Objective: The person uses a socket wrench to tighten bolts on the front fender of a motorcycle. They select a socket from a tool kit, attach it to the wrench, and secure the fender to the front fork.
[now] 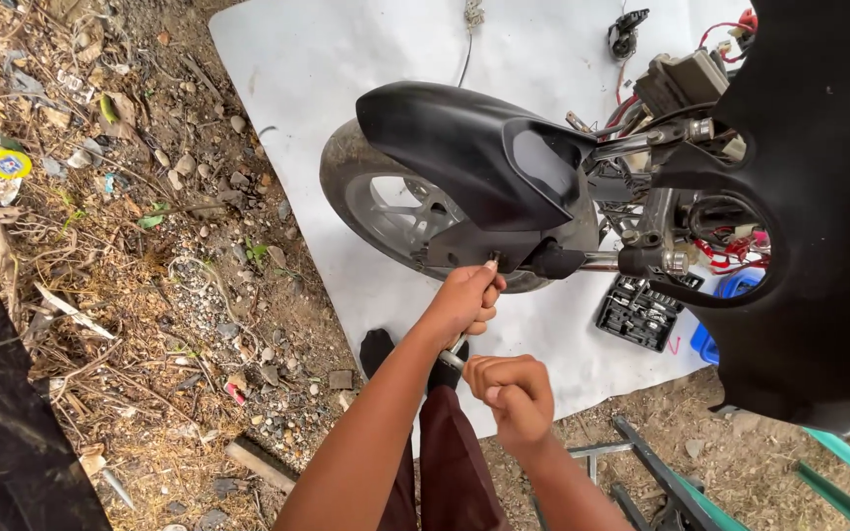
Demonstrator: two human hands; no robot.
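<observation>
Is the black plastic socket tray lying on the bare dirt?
No, the black plastic socket tray lies on the white sheet beside the motorcycle's front wheel.

The wheel [386, 211] stands on the sheet [307, 59], under the fender [464, 147].

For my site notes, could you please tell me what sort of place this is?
Probably an improvised outdoor repair spot, not a workshop: a stripped motorbike's front wheel stands on a white sheet spread over bare ground strewn with stones and dry litter, and a black socket tray lies open beside it.
</observation>
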